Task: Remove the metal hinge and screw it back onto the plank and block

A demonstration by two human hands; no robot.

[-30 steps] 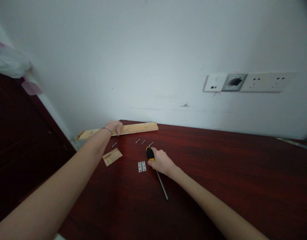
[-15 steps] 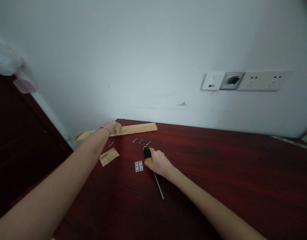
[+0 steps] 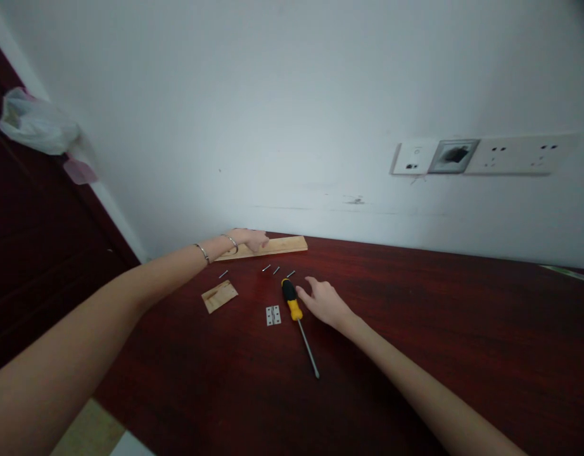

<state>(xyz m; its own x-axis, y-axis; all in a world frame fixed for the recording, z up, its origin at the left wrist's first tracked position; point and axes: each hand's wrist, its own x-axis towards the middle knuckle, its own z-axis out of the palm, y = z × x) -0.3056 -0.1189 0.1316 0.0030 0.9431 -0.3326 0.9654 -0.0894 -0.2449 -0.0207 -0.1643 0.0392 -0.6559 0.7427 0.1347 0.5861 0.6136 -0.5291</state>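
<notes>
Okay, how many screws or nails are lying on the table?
4. The first lies beyond the small wood piece; a second and third sit further right, the fourth near the screwdriver. Others may be hidden.

A pale, scuffed wall (image 3: 273, 95) — white sockets (image 3: 519, 156) at right — rises behind a reddish-brown desk (image 3: 463, 310); a dark door (image 3: 30, 234) stands at left.

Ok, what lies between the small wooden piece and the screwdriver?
In the head view, a metal hinge lies on the table between the small wooden piece and the screwdriver.
</notes>
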